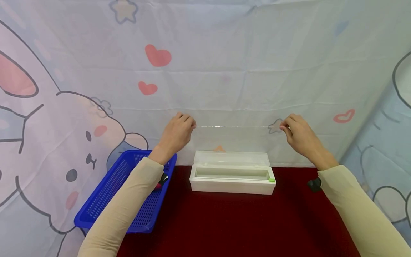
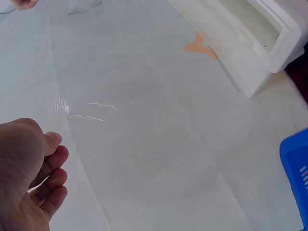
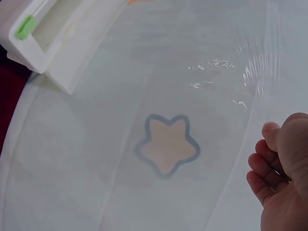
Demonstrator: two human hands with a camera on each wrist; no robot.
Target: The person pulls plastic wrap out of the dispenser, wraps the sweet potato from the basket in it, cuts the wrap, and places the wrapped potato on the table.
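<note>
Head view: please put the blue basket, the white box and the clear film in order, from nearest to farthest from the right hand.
1. Clear film: pinched in the right hand.
2. White box: lower down, near the middle.
3. Blue basket: farthest, on the person's left side.

A plain cream sleeve (image 1: 128,203), lightly creased, crosses the lower left of my head-camera feed, its close-fitting cuff ending at the wrist of the bare left hand (image 1: 178,132). A matching sleeve (image 1: 356,207) fills the lower right, below the bare right hand (image 1: 302,137). At its cuff I see a small black wrist unit (image 1: 314,185), details too dark to read.
</note>
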